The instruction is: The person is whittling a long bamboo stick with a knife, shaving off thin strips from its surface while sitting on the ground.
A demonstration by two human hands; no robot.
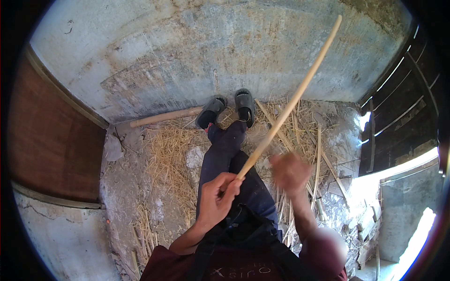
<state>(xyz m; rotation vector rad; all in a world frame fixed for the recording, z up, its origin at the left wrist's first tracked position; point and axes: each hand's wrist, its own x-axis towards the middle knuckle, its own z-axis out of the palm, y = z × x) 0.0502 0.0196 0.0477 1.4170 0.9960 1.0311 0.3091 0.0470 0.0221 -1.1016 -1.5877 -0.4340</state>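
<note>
Pinched tight between thumb and fingers, one end of a long pale stick point(293, 103) sits in the person's left hand point(219, 195). That end is over the person's legs point(225, 161), and the rest slants away to the right, above the floor point(118, 187). From where I stand, the far tip shows in front of the gray wall point(201, 51), but I cannot tell if they touch. The right hand point(290, 173) is just beside the stick, near its low end. It is curled and blurry, so I cannot tell if it is holding anything.

Two dark shoes point(244, 105) rest near the floor's far edge, by the wall. A thick brown pole point(164, 116) lies along that same edge, to the left of the shoes. Yellow straw point(168, 157) is spread over the floor, and thin sticks point(318, 164) lie on its right part. Broken bits point(368, 229) are piled by the floor's right edge. Past the left edge I see a big brown panel point(56, 131). Past the right edge, light shines through dark boards point(398, 114).
</note>
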